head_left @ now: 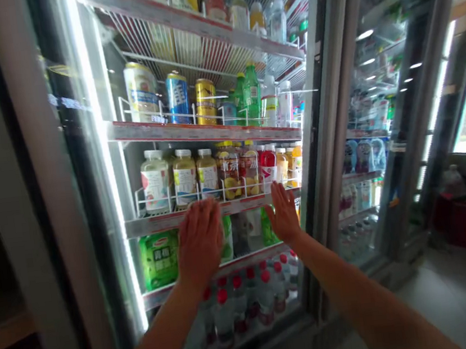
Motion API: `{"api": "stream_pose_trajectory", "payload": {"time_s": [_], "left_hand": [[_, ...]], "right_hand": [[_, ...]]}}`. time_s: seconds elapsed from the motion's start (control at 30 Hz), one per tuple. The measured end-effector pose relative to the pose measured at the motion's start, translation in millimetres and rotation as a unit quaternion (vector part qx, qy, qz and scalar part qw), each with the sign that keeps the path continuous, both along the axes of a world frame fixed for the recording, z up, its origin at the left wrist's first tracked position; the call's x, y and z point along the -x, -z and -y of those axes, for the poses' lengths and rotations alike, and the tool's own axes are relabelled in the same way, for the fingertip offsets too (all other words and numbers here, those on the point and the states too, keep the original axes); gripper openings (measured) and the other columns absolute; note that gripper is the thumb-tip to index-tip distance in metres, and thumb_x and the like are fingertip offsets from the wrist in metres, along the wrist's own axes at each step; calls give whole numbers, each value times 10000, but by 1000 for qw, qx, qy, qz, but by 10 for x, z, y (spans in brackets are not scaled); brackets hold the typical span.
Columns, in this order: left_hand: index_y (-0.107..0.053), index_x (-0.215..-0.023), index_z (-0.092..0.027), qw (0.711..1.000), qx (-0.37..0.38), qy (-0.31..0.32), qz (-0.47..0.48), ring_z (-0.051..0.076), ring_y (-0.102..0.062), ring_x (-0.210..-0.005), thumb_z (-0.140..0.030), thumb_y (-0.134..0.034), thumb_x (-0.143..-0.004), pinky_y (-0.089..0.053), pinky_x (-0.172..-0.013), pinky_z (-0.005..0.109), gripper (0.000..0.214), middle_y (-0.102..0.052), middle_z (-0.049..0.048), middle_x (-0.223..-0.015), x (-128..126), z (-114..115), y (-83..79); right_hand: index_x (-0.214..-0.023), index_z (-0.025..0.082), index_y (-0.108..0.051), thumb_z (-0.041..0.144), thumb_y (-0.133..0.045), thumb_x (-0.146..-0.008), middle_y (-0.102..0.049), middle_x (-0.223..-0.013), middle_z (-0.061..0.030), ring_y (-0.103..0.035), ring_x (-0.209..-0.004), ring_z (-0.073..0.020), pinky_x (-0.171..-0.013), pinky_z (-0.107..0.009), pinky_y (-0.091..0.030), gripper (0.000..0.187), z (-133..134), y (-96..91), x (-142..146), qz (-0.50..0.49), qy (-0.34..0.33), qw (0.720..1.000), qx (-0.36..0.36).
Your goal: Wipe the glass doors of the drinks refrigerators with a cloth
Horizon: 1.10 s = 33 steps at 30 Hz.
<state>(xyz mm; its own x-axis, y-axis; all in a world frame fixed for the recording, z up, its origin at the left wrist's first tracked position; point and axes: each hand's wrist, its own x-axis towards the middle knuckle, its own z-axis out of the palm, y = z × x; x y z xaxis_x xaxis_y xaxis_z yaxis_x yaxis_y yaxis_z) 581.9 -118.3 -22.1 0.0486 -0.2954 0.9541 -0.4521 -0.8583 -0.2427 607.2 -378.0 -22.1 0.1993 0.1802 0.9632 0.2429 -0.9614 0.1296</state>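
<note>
Centrally, left hand (200, 235) and right hand (284, 213) flat, extended, nothing visibly held; contact undeterminable. Left before green pack (159, 263), right before shelf edge (154, 225). Green pack, one tier below bottled drinks (156, 184), probably weighty, smooth, slightly yielding; best held by both sides. Outward: red-capped bottles (224, 318) beneath, cans (178, 98) above.

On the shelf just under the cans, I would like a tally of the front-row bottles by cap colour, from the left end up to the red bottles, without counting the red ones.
White-capped bottles: 3
Yellow-capped bottles: 2
Total: 5
</note>
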Motion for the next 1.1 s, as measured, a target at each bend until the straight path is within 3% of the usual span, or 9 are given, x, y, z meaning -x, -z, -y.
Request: {"api": "stream_pose_trajectory", "payload": {"time_s": [0.17, 0.3, 0.37, 0.5, 0.6, 0.77, 0.83, 1.0, 1.1], "left_hand": [[-277, -1596, -260, 1000, 24, -4, 17, 344, -234, -1528, -149, -637, -925, -259, -1236, 539, 770, -366, 124, -1608, -2, -75, 214], [-318, -1583, -278, 988, 148, -10, 47, 409, -205, -1520, -195, -672, -908, -257, -1207, 618, 766, -116, 119, -1689, -65, -77, 11], [-276, -1598, -254, 982, 179, 15, 57, 394, -238, -1509, -197, -645, -924, -273, -1205, 613, 770, -154, 142, -1677, -92, -4, -74], [-209, -1614, -248, 995, 66, 69, 31, 297, -364, -1475, -139, -534, -975, -347, -1207, 488, 725, -456, 124, -1547, -104, 208, 18], [-202, -1615, -260, 997, -45, 61, 7, 261, -372, -1476, -124, -473, -998, -328, -1220, 437, 687, -497, 86, -1527, -82, 218, 58], [-340, -1573, -272, 985, 171, -17, 15, 406, -177, -1527, -283, -599, -970, -261, -1211, 608, 656, -145, 108, -1683, 28, -30, -152], [-432, -1525, -238, 974, 222, -33, 16, 413, -255, -1491, -281, -614, -961, -278, -1192, 614, 593, -197, 144, -1657, 69, -48, -79], [-394, -1545, -256, 999, 5, 46, -10, 264, -458, -1413, -89, -524, -965, -366, -1197, 425, 618, -567, 111, -1435, 53, 118, 366], [-306, -1584, -280, 998, 4, 59, -11, 276, -376, -1474, -64, -492, -970, -371, -1207, 440, 677, -461, 116, -1539, 12, 135, 269]], "right_hand": [[-1628, 198, -70, 301, -329, -1036, -399, -1597, -122, -162, -1568, -240, -1252, -484, -162, 655, 133, 193, -210, 47, 62, 997, 8], [-1626, 180, -103, 301, -333, -1015, -419, -1583, -130, -200, -1558, -245, -1249, -475, -169, 664, 93, 217, -225, 56, 60, 997, 1], [-1626, 180, -107, 298, -336, -1011, -431, -1575, -129, -213, -1554, -245, -1245, -473, -175, 666, 96, 211, -212, 59, 54, 997, -1], [-1628, 195, -93, 293, -345, -1011, -421, -1582, -124, -228, -1549, -244, -1238, -471, -187, 673, 112, 218, -204, 59, 54, 997, -5], [-1628, 197, -88, 293, -353, -1014, -415, -1586, -126, -221, -1552, -243, -1241, -473, -173, 675, 113, 235, -211, 61, 55, 997, -6], [-1628, 198, -91, 300, -354, -1017, -411, -1588, -128, -245, -1543, -252, -1237, -479, -182, 673, 103, 242, -208, 62, 50, 997, -10], [-1628, 199, -92, 297, -360, -1013, -411, -1589, -125, -257, -1538, -253, -1238, -481, -181, 677, 99, 241, -203, 59, 46, 997, -13], [-1628, 209, -96, 299, -373, -1008, -412, -1591, -115, -265, -1535, -251, -1242, -473, -181, 684, 98, 248, -206, 58, 42, 997, -14], [-1629, 212, -83, 310, -364, -1011, -398, -1599, -117, -278, -1530, -260, -1242, -481, -179, 685, 100, 252, -205, 58, 41, 997, -15]]}}
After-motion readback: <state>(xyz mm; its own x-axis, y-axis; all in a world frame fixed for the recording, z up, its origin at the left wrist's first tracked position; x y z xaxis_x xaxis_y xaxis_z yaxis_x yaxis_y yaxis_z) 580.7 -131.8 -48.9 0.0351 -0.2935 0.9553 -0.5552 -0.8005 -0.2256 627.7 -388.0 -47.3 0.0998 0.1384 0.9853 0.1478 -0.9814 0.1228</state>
